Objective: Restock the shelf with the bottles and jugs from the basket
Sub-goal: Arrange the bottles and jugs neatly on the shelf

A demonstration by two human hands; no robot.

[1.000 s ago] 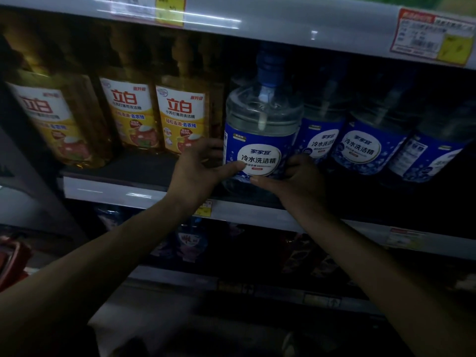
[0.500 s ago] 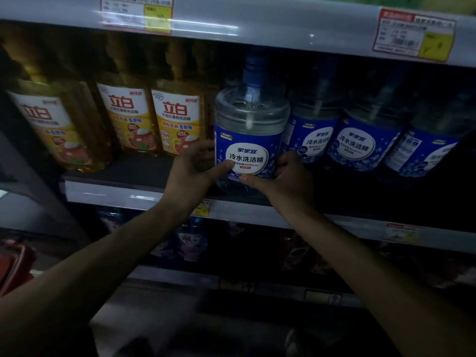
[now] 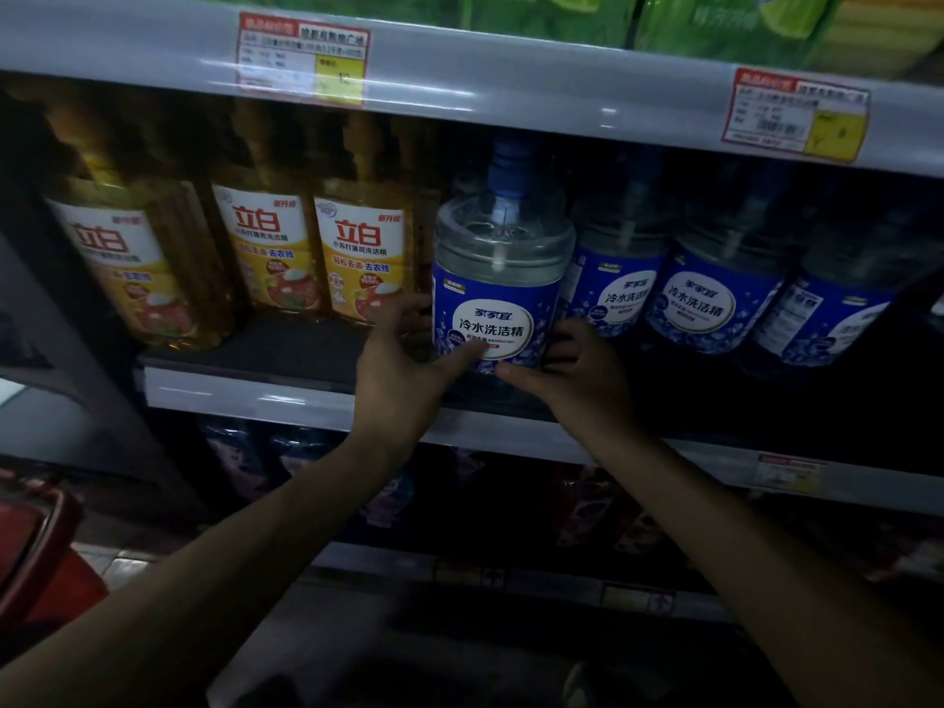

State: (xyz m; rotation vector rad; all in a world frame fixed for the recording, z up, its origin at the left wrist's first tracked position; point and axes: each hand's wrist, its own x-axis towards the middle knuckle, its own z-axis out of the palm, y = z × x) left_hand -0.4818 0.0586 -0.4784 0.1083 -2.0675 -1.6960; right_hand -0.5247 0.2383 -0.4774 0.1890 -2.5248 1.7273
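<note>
1. Dim shop shelving fills the view; the middle shelf has a pale front rail and a dark deck.
2. A clear detergent jug with a blue cap and a blue label stands upright at the front edge of that shelf, at the left end of a row of like jugs.
3. The left hand grips the jug low on its left side: the thumb lies across the bottom of the label and the fingers curl round the flank.
4. The right hand grips the opposite side, with its thumb under the label's lower edge and its fingers wrapped round the right flank. Both forearms reach up from the bottom corners.
5. Just right of the held jug stand three more blue-label jugs, packed side by side and set a little further back.
6. To its left stand yellow detergent bottles with white-and-orange labels; the nearest is just beside the left hand's fingers.
7. On the rail above sit two red-and-yellow price tags, with green packs on the shelf over them.
8. A red basket shows at the lower left edge, well apart from the hands.
9. Goods on the lower shelf are too dark to name.
</note>
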